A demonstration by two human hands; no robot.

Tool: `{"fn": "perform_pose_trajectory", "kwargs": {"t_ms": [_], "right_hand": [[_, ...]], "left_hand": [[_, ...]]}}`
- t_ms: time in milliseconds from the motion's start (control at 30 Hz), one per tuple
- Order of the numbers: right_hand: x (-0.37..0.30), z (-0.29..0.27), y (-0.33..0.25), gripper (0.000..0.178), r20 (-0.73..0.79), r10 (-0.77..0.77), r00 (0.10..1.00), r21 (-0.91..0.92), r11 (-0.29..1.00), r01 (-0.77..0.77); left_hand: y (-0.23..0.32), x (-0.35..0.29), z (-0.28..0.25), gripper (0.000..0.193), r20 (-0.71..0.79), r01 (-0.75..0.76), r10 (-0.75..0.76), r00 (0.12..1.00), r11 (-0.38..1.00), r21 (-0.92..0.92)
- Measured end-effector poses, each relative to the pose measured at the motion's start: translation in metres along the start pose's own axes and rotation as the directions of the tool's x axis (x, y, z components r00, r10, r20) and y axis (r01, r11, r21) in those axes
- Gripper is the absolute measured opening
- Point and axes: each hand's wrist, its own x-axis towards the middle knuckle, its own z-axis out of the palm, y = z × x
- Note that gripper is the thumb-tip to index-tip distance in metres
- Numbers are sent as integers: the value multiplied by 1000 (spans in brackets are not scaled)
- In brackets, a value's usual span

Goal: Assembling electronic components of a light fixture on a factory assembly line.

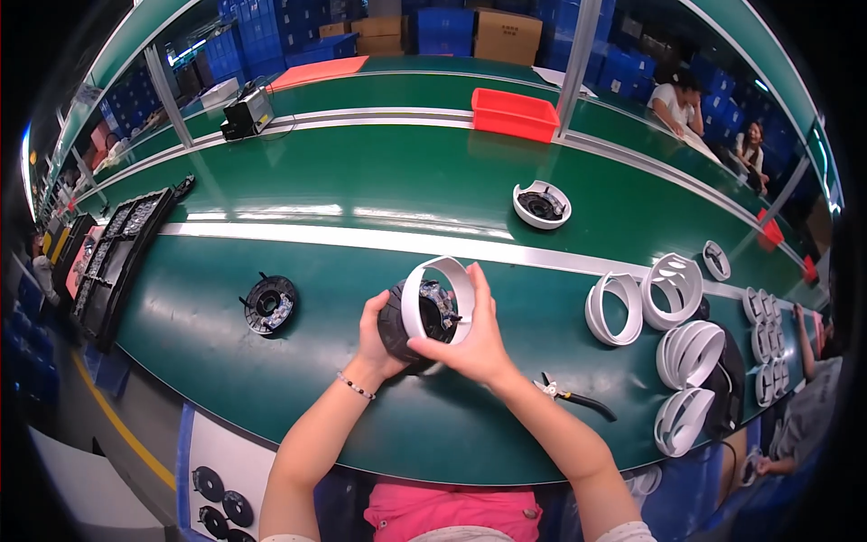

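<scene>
Over the green bench, my left hand (377, 339) grips a round black base (395, 330) with a circuit board and wires inside. A white plastic ring (413, 305) is closed in my right hand (479, 339), thumb at its lower edge and fingers along its far side. The ring is tilted and overlaps the front of the base; whether the two are seated together I cannot tell. Another black base with a circuit board (270, 304) lies to the left of my hands. Side cutters (578, 398) with black and yellow handles rest right of my right forearm.
Stacked white rings (673, 291) stand at the right, beside a black bag-like object (725, 384). Beyond the pale strip sits a white ring with a black base inside (542, 206). A black parts tray (122, 253) is at the left, a red bin (515, 115) at the back. People work at the right.
</scene>
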Motion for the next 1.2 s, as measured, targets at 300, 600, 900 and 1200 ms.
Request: {"fn": "perform_pose_trajectory", "kwargs": {"t_ms": [300, 600, 900, 1200], "right_hand": [[-10, 14, 8, 120, 80, -82, 993, -207, 974, 97], [-5, 11, 3, 124, 91, -226, 970, -434, 867, 243], [-4, 7, 2, 120, 178, -205, 962, -429, 864, 263], [-13, 13, 5, 118, 96, -411, 907, -484, 777, 403]], "left_hand": [[-13, 3, -1, 55, -9, -34, 35, 999, 996, 77], [-12, -1, 1, 85, 123, -5, -14, 992, 989, 148], [-7, -4, 11, 76, 88, 25, -38, 995, 988, 151], [-5, -11, -3, 46, 209, 86, -101, 973, 993, 81]]}}
